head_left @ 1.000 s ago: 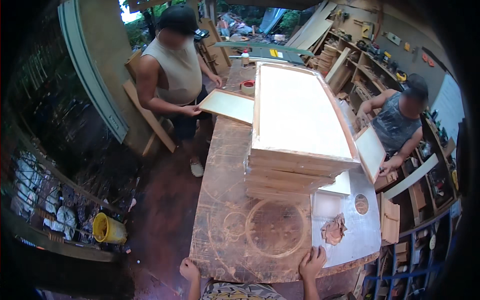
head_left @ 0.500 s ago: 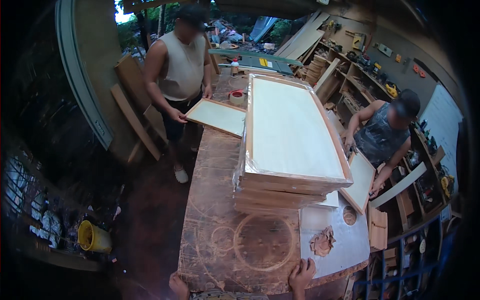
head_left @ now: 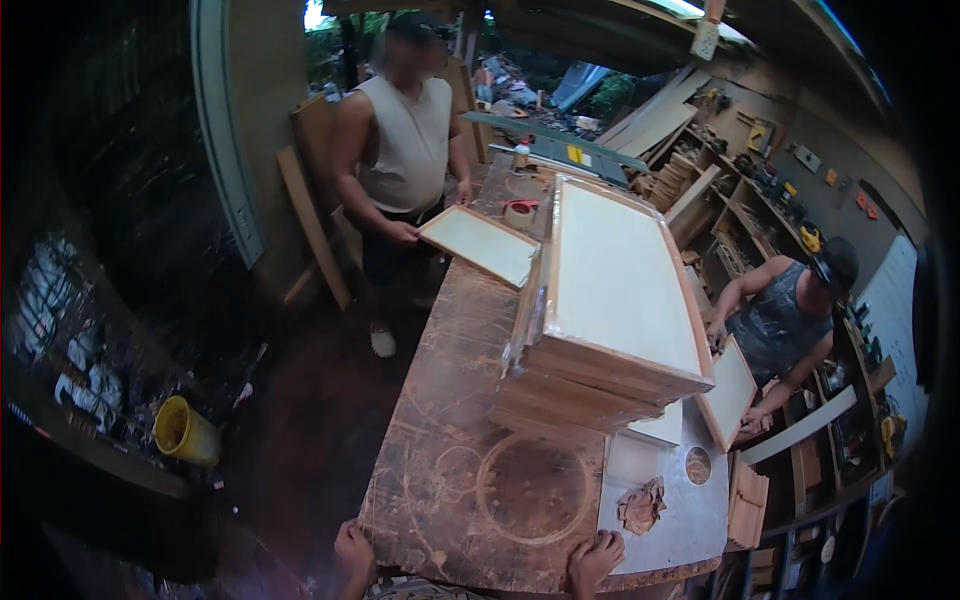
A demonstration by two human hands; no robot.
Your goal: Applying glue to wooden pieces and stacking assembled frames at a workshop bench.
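My left hand (head_left: pixel 353 548) rests at the near left corner of the worn brown worktable (head_left: pixel 420 470), fingers bent against the edge. At the near edge, my right hand (head_left: pixel 597 560) lies with spread, slightly bent fingers where the wood meets a grey sheet (head_left: pixel 660 545). Neither hand holds anything. Just beyond the right hand is a crumpled brown piece of paper (head_left: pixel 641 505). Farther up the table stands a tall stack of wood-framed pale panels (head_left: pixel 625 280), with clear plastic film around its edges.
At the left, a person (head_left: pixel 405 150) holds a framed panel (head_left: pixel 480 243) against the table. Another person (head_left: pixel 785 310) handles a smaller framed panel (head_left: pixel 728 395) at the right. A tape roll (head_left: pixel 519 210) lies behind the stack. A yellow bucket (head_left: pixel 187 432) stands on the floor.
My view has swung, so the table and both people sit farther right in the picture. My hands stay at the near table edge. Both people still hold their panels.
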